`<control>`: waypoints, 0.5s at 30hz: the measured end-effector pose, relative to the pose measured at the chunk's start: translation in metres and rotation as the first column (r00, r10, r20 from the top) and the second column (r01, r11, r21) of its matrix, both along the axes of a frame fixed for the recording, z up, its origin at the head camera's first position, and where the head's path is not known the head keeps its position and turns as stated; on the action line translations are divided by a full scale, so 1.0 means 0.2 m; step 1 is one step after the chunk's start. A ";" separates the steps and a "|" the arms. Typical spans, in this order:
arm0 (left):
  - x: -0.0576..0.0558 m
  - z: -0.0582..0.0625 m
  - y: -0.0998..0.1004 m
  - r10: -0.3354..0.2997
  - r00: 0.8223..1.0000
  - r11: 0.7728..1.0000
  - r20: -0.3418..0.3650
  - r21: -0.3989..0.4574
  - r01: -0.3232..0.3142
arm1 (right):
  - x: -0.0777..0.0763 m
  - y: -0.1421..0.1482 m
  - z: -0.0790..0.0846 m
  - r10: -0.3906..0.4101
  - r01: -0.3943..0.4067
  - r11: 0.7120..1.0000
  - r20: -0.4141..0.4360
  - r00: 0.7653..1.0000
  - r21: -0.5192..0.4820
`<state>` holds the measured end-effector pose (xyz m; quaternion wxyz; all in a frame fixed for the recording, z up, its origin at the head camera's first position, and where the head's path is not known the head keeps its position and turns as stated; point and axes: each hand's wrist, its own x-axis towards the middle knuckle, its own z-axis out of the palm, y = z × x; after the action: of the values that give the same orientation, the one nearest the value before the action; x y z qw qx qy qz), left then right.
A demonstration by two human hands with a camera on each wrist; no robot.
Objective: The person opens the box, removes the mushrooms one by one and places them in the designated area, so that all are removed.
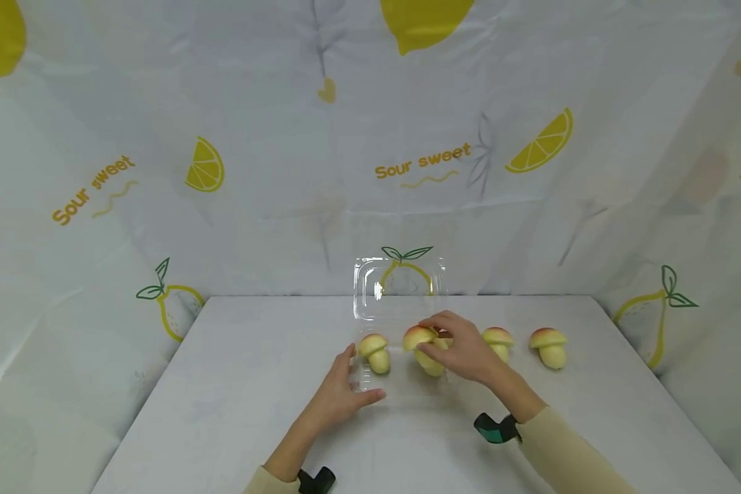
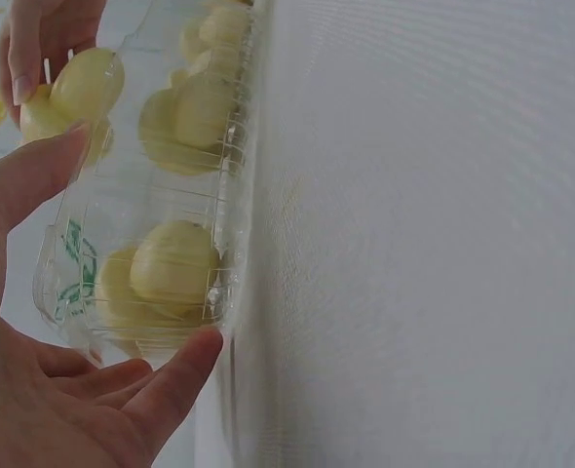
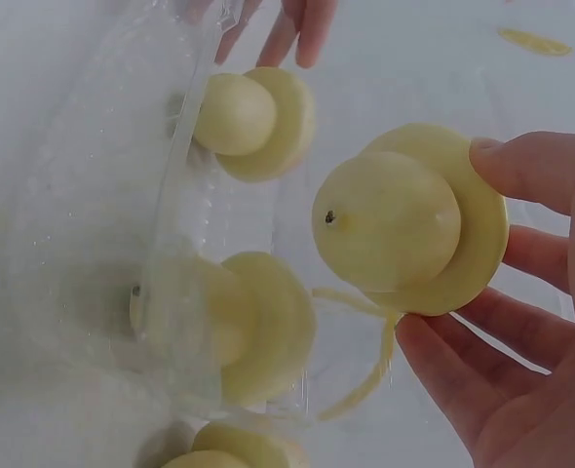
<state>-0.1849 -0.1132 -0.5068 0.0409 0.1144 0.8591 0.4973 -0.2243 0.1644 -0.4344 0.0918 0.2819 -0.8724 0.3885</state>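
A clear plastic clamshell container (image 1: 401, 391) sits with its lid (image 1: 370, 288) raised at the back. My left hand (image 1: 339, 394) holds it at the near left corner, thumb and fingers spread about the side. One yellow mushroom-shaped piece (image 1: 375, 353) with a reddish cap top lies inside at the left. My right hand (image 1: 460, 346) grips another mushroom-shaped piece (image 3: 395, 219) by its cap, raised over the container's right part. Below it, a further mushroom-shaped piece (image 3: 258, 327) shows partly through the plastic and appears to be inside.
Right of the container, two more mushroom-shaped pieces stand on the white table (image 1: 253, 384): one (image 1: 498, 339) partly behind my right hand, the other (image 1: 548, 348) farther right. A white curtain (image 1: 284, 171) printed with lemons hangs behind the table's far edge.
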 end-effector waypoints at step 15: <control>0.00 0.01 -0.01 -0.030 0.999 0.999 -0.038 -0.013 0.029 | 0.06 0.19 0.02 -0.083 0.082 0.997 -0.074 0.994 -0.007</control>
<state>-0.1858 -0.1148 -0.5051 0.0326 0.1363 0.8609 0.4891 -0.2123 0.2017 -0.4297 0.1406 0.2596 -0.8785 0.3755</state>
